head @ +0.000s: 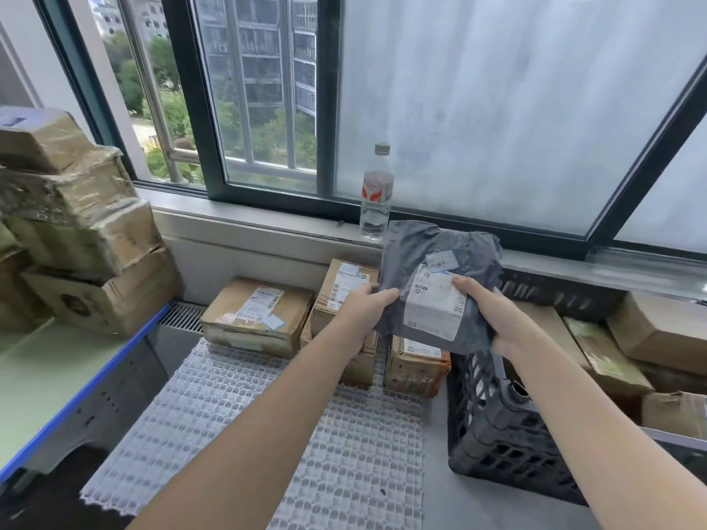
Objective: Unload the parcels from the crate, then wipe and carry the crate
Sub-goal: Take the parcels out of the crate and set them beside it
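Note:
A grey plastic mailer parcel with white shipping labels is held up in the air above the far left corner of the black lattice crate. My left hand grips its left edge. My right hand grips its lower right side, thumb on the label. The crate stands on the floor at the right, with cardboard parcels in it. Three cardboard boxes, one flat, one upright and one small orange-marked, sit on the white mesh mat to the left of the crate.
A water bottle stands on the window sill behind the parcel. Taped cardboard boxes are stacked on a green, blue-edged shelf at the left. More boxes lie at the far right.

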Demonstrator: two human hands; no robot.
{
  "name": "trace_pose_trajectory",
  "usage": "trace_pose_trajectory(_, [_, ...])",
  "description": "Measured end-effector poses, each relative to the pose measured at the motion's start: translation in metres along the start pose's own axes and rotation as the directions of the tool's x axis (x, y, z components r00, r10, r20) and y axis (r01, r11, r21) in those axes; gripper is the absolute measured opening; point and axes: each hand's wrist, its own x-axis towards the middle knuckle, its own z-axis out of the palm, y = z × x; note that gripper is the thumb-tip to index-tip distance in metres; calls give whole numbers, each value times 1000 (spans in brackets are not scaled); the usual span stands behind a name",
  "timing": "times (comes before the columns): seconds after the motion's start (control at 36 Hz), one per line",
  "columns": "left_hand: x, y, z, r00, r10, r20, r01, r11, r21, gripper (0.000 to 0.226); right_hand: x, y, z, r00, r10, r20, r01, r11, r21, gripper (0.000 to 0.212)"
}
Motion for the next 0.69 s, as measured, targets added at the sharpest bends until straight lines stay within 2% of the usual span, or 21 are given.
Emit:
trace_pose_trajectory(0.06, [3,4,-2,1000,1,-19,-1,1000,18,39,12,0,1,998,59,2,-59,998,7,47])
trace_pose_trajectory(0.14, [8,9,-4,999,10,-30,-8,998,60,20,26,0,6,993,119,19,-119,993,-8,51])
trace_pose_trajectory(0.19, [10,13,-7,999,7,-40,-4,997,74,16,34,1,11,991,127,38,-126,992,-26,52])
trace_pose_trajectory(0.33, [18,10,-23,995,-32,-96,37,998,54,20,45,4,25,983,143,111,-136,988,-71,54])
trace_pose_trajectory(0.44, [18,7,-47,987,-46,-157,42,999,-29,39,43,10,43,971,137,198,-114,986,-122,64])
trace_pose_trajectory(0.58, [7,-5,-83,996,-33,-81,32,999,-15,27,30,23,67,950,93,297,-49,987,-154,50])
trace_pose_trajectory(0.69, [-8,-27,-107,998,-47,-36,48,999,12,26,20,43,87,966,51,252,4,977,-215,46])
